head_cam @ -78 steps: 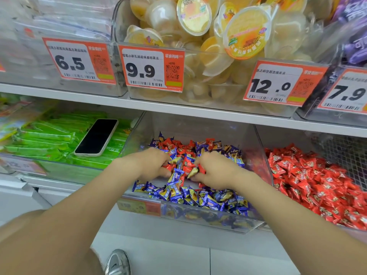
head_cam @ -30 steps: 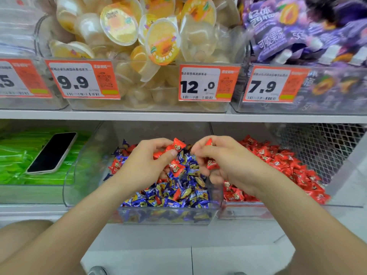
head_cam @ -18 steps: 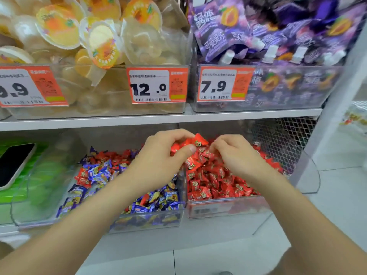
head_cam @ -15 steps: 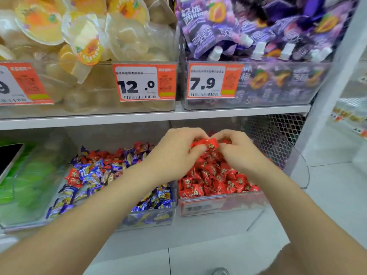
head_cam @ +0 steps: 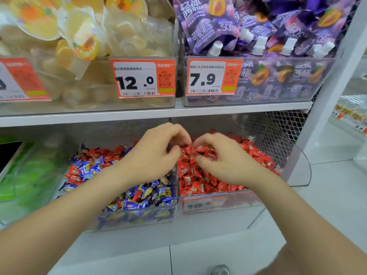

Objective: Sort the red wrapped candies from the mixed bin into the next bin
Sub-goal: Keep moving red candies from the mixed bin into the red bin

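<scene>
Two clear, hard-walled plastic bins are set side by side under a flat white shelf (head_cam: pixel 238 108). Glossy, crinkled blue candies (head_cam: pixel 162 192) and red candies (head_cam: pixel 75 173) are mixed in the left bin (head_cam: pixel 139 217). The right bin (head_cam: pixel 222 202) is heaped with red ones only. Both hands are held over the far left part of that heap. The left hand (head_cam: pixel 154 154) is curled, with the thumb close under the fingertips. The right hand (head_cam: pixel 221 162) is curled likewise, low on the wrappers. Whether a candy is pinched in either hand cannot be told. Diamond wire mesh (head_cam: pixel 278 132) is seen behind the right bin.
</scene>
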`<state>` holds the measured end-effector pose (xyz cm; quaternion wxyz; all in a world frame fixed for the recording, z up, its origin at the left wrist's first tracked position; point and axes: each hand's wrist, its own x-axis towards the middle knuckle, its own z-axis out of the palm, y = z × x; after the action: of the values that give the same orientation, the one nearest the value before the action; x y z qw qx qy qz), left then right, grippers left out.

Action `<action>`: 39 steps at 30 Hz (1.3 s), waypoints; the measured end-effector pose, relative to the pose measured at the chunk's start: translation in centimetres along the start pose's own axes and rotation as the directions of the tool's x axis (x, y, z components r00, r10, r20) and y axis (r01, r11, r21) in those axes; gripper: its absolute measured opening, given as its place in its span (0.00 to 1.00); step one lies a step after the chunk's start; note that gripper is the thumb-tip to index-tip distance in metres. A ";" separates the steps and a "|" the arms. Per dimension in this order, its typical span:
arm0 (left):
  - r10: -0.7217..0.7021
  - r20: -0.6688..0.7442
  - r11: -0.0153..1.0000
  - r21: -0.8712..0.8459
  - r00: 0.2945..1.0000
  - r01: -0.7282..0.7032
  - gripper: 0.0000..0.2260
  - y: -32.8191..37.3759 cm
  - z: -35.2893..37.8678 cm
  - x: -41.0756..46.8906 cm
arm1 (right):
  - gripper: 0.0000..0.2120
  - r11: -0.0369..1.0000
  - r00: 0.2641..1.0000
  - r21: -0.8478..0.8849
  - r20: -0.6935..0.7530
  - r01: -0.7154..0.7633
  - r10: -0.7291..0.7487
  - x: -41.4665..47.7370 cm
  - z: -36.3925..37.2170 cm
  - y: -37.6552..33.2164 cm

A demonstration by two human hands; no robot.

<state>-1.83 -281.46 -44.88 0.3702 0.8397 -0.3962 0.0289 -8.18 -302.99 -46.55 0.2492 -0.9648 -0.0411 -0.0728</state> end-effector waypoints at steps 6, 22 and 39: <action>-0.216 0.165 0.966 0.181 0.962 0.186 0.12 -4.2 -3.3 -4.5 | 0.12 0.995 0.978 -0.076 -0.193 0.066 -0.080 1.7 4.0 -4.7; -0.315 0.487 0.909 0.402 0.814 0.111 0.14 -11.8 -5.7 -8.5 | 0.09 0.948 0.898 -0.092 0.361 0.304 -0.252 5.9 10.5 -12.2; -0.306 0.434 0.850 0.525 0.847 0.039 0.10 -15.0 -5.2 -9.8 | 0.12 0.991 0.980 -0.127 0.187 -0.039 0.063 7.1 11.8 -13.4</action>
<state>3.03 -265.65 -53.45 0.0266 0.9172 -0.3775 -0.1243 -1.27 -285.19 -49.26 0.1860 -0.9816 -0.0354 0.0241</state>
